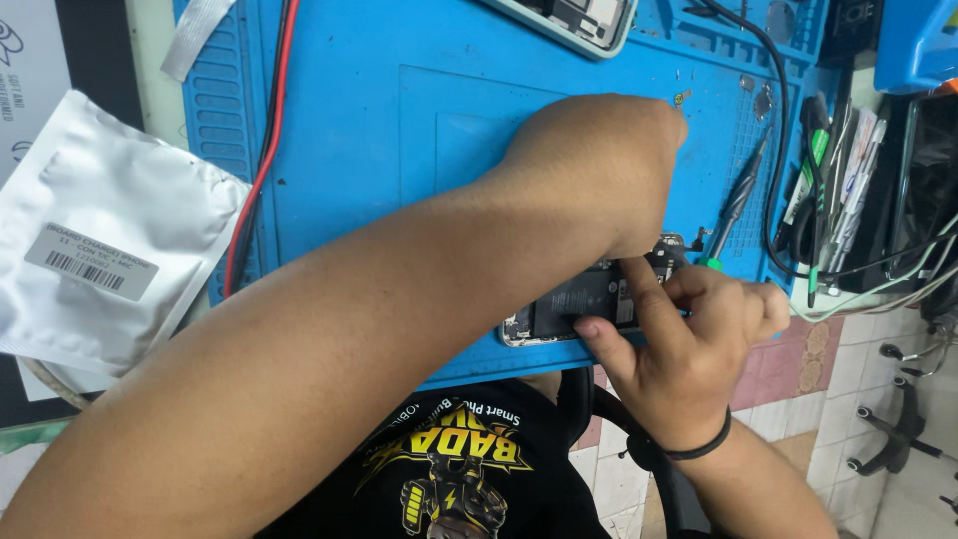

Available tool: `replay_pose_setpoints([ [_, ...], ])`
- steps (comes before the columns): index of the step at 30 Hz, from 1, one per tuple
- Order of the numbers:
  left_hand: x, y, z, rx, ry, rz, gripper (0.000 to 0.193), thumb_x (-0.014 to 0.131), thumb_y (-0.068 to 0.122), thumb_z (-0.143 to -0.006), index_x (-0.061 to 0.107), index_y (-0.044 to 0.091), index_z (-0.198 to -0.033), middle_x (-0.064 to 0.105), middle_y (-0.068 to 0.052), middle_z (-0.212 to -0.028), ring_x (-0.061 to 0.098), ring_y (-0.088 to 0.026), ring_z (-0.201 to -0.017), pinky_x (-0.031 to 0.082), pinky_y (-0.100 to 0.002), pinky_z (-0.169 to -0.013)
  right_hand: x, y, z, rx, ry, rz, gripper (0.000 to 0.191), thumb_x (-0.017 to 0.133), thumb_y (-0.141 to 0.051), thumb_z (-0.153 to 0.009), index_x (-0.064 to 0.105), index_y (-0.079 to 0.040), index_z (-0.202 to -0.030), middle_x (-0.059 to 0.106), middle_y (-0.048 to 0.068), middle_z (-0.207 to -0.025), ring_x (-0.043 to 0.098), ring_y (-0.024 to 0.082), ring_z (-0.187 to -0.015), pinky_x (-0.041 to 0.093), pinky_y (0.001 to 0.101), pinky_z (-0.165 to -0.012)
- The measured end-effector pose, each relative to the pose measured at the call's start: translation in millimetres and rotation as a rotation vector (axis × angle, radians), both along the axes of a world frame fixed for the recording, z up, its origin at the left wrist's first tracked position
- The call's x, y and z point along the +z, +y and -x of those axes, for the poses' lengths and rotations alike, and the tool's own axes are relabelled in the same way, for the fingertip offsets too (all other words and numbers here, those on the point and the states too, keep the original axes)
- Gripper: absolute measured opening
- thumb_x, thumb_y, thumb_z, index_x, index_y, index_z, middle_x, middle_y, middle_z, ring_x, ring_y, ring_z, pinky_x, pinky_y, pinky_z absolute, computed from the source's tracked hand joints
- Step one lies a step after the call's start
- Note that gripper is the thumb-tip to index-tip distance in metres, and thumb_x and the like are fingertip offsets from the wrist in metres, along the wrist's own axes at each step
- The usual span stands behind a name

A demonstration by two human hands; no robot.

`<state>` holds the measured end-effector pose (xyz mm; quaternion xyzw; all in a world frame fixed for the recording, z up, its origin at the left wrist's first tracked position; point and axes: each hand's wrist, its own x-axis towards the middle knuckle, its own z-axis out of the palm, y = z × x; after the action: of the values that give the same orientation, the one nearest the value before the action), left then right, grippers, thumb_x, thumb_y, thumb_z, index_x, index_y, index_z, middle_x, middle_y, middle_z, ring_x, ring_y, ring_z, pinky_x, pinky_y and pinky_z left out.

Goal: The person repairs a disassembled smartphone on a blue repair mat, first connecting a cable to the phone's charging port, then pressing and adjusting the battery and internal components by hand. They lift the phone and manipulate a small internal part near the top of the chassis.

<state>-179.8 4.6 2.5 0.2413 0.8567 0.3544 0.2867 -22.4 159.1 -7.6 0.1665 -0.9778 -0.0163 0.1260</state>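
Blue silicone repair mat point(399, 110) covering the table, seen from above, with tiled floor beyond its near edge. An opened smartphone point(574, 304) lies at the mat's near edge, dark battery and internal parts exposed. The left hand point(599, 165) reaches across from the left and bears down on the phone's far end — its fingers are hidden beneath the hand, so their grip cannot be told. The right hand point(689, 334), a black band at the wrist, rests on the phone's near right corner with fingers curled closed; index and thumb press on the housing. A screwdriver point(740, 195) lies on the mat just beyond the right hand — apart from it. A silver foil pouch point(105, 240) lies left of the mat, red and black cables point(261, 150) beside it. A second opened device point(569, 22) sits at the mat's far edge.
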Motion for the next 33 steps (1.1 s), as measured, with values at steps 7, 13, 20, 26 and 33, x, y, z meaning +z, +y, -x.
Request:
replay_pose_setpoints([
  [7,-3,1,0,0.007,0.025,-0.019,0.041,0.084,0.013,-0.068,0.068,0.012,-0.106,0.074,-0.013,-0.095,0.073,-0.032,-0.090,0.059,-0.044,-0.073,1,-11,-1,-0.030,-0.029,0.064,0.065,0.081,-0.056,-0.086,0.076,-0.005,-0.125,0.056,0.003,-0.096,0.051,0.022,-0.094,0.027,0.0447,-0.096],
  [13,5,-1,-7,-0.021,0.063,-0.036,0.042,0.083,0.012,-0.067,0.067,0.010,-0.106,0.073,-0.014,-0.095,0.072,-0.034,-0.092,0.058,-0.047,-0.075,-1,-7,-8,-0.050,-0.034,0.132,0.065,0.085,-0.051,-0.080,0.077,-0.003,-0.122,0.055,0.003,-0.090,0.051,0.021,-0.090,0.026,0.0436,-0.092],
  [20,28,-39,-79,-0.064,0.408,-0.113,0.073,0.078,0.010,-0.068,0.057,0.001,-0.137,0.070,-0.016,-0.095,0.064,-0.039,-0.091,0.051,-0.048,-0.079,-8,6,-64,-0.229,0.048,0.584,0.027,0.087,-0.013,-0.092,0.072,-0.008,-0.114,0.062,0.003,-0.092,0.058,0.015,-0.080,0.043,0.0281,-0.079],
  [26,21,-51,-108,0.002,0.574,-0.146,0.096,0.081,0.012,-0.061,0.046,0.001,-0.150,0.062,-0.015,-0.110,0.057,-0.037,-0.107,0.045,-0.049,-0.094,-24,22,-66,-0.303,0.093,0.509,0.034,0.093,-0.013,-0.079,0.067,-0.006,-0.100,0.070,0.006,-0.095,0.061,0.023,-0.082,0.042,0.0383,-0.087],
  [33,14,-48,-130,0.156,0.565,-0.142,0.096,0.085,0.017,-0.067,0.045,0.007,-0.153,0.061,-0.015,-0.113,0.059,-0.035,-0.110,0.045,-0.048,-0.100,-21,16,-51,-0.263,0.096,0.580,0.026,0.088,-0.011,-0.087,0.069,-0.008,-0.104,0.073,0.004,-0.101,0.062,0.023,-0.084,0.041,0.0367,-0.088],
])
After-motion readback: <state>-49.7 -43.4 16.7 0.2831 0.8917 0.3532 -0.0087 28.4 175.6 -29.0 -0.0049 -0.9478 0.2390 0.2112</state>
